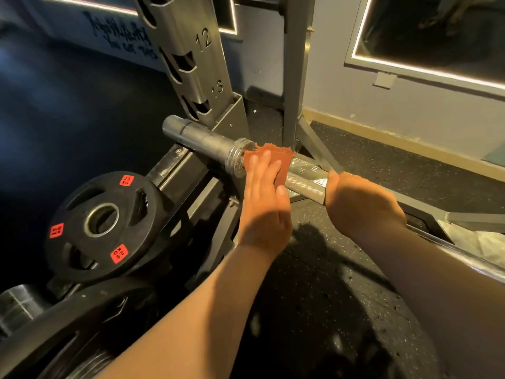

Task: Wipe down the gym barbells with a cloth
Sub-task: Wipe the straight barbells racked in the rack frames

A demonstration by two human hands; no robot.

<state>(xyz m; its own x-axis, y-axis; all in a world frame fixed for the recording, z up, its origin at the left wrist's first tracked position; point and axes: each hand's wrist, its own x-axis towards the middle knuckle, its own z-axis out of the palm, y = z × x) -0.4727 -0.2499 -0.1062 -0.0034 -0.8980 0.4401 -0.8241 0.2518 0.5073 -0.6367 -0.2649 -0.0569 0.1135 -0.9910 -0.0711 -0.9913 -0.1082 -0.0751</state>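
Note:
A steel barbell point(306, 184) runs from upper left to lower right, its bare sleeve end point(191, 134) pointing left past a collar. An orange cloth point(276, 157) is draped over the bar just right of the collar. My left hand point(266, 203) lies on the cloth with straight fingers, pressing it onto the bar. My right hand point(360, 203) is wrapped around the knurled shaft a short way to the right of the cloth; its fingers are hidden behind the bar.
A grey rack upright point(191, 58) with numbered slots 12 and 13 stands behind the sleeve. Black 2.5 kg weight plates point(101, 225) sit on a peg at the left, larger plates below. Speckled rubber floor point(314, 283), wall and lit mirror frame point(410, 69) at right.

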